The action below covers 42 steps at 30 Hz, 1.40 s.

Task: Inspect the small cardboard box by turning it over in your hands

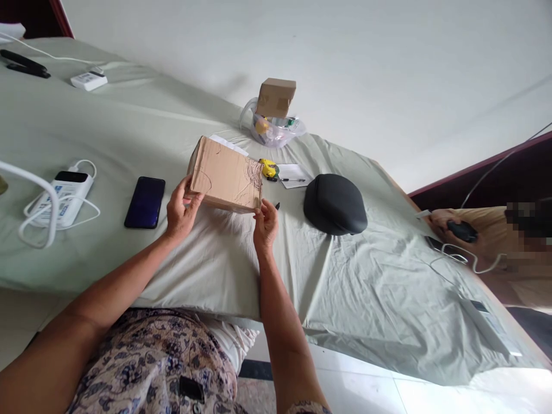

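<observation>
A flat brown cardboard box [226,175] with pen scribbles on its top face is held just above the cloth-covered table [345,287]. My left hand [181,210] grips its near left corner, thumb on top. Pinching the near right corner is my right hand [265,224]. Both hands are closed on the box, which tilts slightly toward me.
A dark phone [145,202] and a white power bank with cables [64,192] lie to the left. Behind the box are a yellow tape measure [269,168], paper with a pen [293,175], a black case [335,204], and a small box on a plastic bag [276,100]. Another person's hand [448,224] rests at the right.
</observation>
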{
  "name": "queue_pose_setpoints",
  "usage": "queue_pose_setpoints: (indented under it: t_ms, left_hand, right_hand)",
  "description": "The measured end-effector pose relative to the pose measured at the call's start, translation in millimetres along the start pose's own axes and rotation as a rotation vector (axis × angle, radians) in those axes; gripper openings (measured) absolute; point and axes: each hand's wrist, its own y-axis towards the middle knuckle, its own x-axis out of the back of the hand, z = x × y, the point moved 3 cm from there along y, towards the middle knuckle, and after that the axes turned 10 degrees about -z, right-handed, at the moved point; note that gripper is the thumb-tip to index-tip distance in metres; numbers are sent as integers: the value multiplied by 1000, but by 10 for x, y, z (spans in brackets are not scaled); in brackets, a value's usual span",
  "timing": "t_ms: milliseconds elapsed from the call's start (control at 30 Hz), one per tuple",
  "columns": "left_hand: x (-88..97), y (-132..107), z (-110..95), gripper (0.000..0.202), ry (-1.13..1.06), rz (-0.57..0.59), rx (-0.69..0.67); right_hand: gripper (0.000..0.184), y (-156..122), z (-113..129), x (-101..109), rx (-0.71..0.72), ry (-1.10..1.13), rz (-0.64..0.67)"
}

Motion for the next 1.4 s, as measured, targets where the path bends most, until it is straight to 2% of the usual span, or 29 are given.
queue_pose_setpoints:
  t_ms: [100,167,267,367,533,700,800,900,1000,1067,1133,1200,1300,1400]
  left_hand:
    - [32,31,-61,50,26,-82,-93]
    - [46,41,-111,42,45,-110,-203]
    - [58,32,-211,36,51,-94,-436]
    - [66,11,-304,44,83,-54,-609]
    - [71,-40,-450,43,238,-71,-826]
    - [82,-58,-482,32,192,-57,-851]
    - [77,-57,-441,23,175,1,-774]
    - [53,-79,-424,23,217,73,-673]
    - [18,-154,-480,25,226,126,-705]
    - [-6,-220,-532,28,218,131,-786]
    - [-36,-281,-553,31,211,156,-839]
    - [-72,-326,-533,32,208,227,-832]
    - [-103,-365,-479,32,177,312,-794]
    - [-91,-349,-462,32,150,252,-769]
  right_hand:
    - [32,20,13,-11,-143,104,-58]
    - [32,27,24,-30,-197,141,-50]
    - [32,10,39,-66,-257,147,29]
    - [32,-42,61,-97,-302,81,149]
    - [29,-152,159,-153,-151,-139,437]
    - [36,-202,215,-194,-21,-170,571]
    - [44,-170,230,-178,3,-191,478]
    - [51,-120,307,-101,32,-119,244]
    - [65,-123,465,1,211,-20,18]
    - [76,-165,565,30,361,-39,-25]
    - [83,-209,617,33,441,-65,-33]
    - [85,-231,610,34,424,-72,-55]
    - [81,-219,538,38,325,-76,-86]
    - [76,-193,493,48,265,-35,-107]
